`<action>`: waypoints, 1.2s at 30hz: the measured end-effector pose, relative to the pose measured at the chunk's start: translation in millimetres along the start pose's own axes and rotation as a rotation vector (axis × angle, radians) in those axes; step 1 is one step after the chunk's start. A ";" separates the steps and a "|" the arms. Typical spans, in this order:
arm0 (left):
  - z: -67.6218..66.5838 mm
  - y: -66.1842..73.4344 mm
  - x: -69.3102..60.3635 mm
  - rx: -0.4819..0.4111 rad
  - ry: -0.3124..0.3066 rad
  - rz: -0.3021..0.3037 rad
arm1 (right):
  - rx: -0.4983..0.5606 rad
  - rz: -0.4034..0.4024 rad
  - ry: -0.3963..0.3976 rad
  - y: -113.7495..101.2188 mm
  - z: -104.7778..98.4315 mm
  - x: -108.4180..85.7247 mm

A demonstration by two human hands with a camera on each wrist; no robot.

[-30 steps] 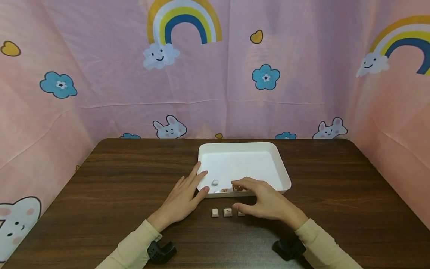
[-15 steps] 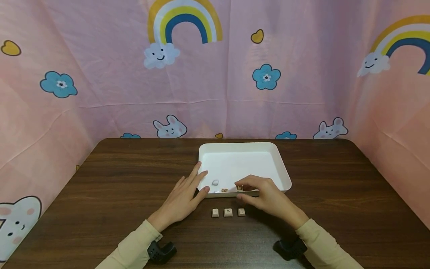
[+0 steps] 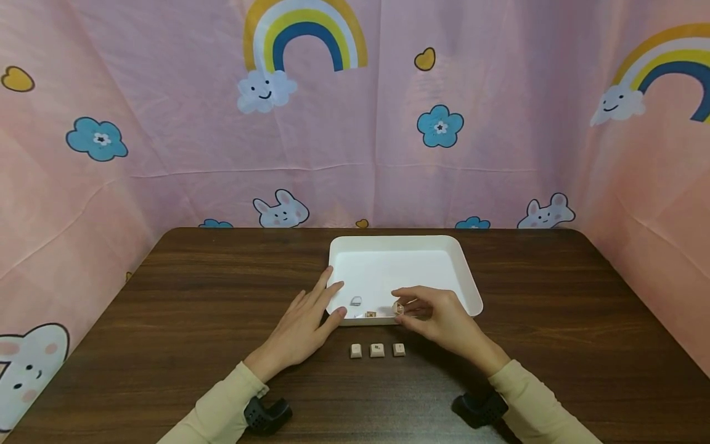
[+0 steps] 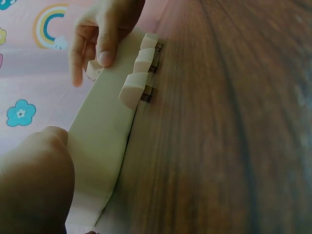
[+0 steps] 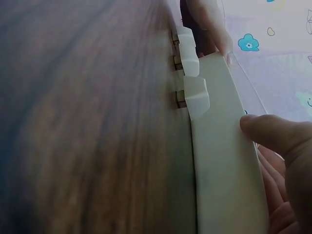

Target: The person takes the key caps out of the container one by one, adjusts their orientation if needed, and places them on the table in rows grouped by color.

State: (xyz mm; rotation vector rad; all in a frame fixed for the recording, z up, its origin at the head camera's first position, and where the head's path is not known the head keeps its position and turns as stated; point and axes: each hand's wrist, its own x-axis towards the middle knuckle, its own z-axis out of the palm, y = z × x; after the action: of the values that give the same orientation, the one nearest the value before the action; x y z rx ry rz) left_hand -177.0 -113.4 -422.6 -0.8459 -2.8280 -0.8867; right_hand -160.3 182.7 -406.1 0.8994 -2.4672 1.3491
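A white tray (image 3: 402,243) lies on the table. In the head view, my left hand (image 3: 296,330) rests on its left side with fingers spread, the thumb at the front left corner. My right hand (image 3: 444,317) is over the tray's front wall and pinches a small keycap (image 3: 398,308) between thumb and fingers; the left wrist view shows this pale keycap (image 4: 93,69) just behind the wall. Inside the tray lie another keycap (image 3: 370,314) with its brown underside showing and a whitish keycap (image 3: 355,301). A keycap (image 3: 355,351), a second keycap (image 3: 377,350) and a third keycap (image 3: 399,349) stand in a row before the tray.
The dark wooden table (image 3: 233,271) spreads around the tray on all sides. A pink patterned curtain (image 3: 388,142) hangs behind the table and along its sides. A black wrist device (image 3: 267,414) is at the left cuff, and another black device (image 3: 479,410) at the right.
My right hand has closed its thumb and fingers on a keycap at the tray's front and raised it slightly. The third keycap in the row has come into full view. My left hand is unmoved.
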 end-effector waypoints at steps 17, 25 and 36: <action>0.3 -0.5 1.2 -0.004 -0.004 -0.001 | -0.014 -0.087 0.009 2.9 -4.1 1.1; 0.7 -0.1 1.1 0.003 -0.001 -0.003 | 0.045 0.029 -0.010 -0.1 -5.3 -0.5; 0.2 -0.3 0.9 0.000 -0.001 -0.004 | 0.056 0.123 -0.036 -1.8 -5.6 -1.5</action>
State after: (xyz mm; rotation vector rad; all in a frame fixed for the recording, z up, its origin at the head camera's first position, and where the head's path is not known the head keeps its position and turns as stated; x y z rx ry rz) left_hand -177.9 -113.0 -422.7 -0.8416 -2.8316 -0.8866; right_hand -158.7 187.2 -402.3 0.8013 -2.5619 1.4600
